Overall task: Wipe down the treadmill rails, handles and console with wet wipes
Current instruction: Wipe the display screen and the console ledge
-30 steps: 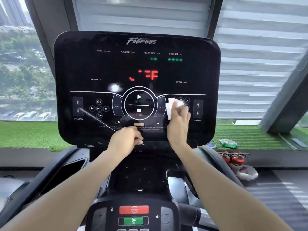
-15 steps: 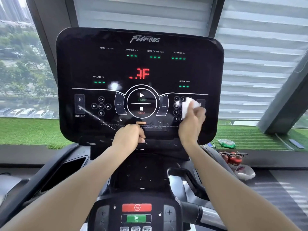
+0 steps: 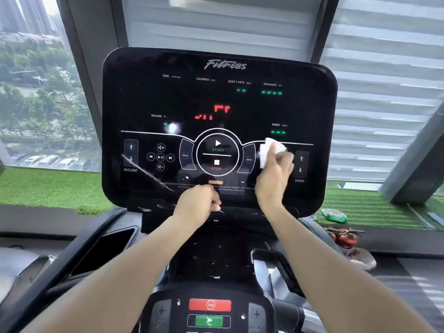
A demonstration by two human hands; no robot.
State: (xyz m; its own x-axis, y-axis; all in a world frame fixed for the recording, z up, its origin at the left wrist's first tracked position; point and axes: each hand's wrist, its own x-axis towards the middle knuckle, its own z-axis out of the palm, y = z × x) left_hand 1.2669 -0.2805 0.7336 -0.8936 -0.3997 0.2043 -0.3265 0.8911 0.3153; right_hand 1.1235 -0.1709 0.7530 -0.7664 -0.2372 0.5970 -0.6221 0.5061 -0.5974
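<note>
Both of my hands were at the black console (image 3: 216, 97): my right hand (image 3: 274, 179) pinched a white wet wipe (image 3: 270, 150) against the panel between MODE and SPEED keys (keypad covered); my left hand (image 3: 198, 203) curled, fist-like, at the lower edge, contents indiscernible.

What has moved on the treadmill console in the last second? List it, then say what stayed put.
The right hand, gripping the wipe, swept right from beside the mode button across the number keys towards the speed arrows, then back left over the keys. The red digits on the console changed. The left hand stayed curled at the console's lower edge, below the stop button.
</note>
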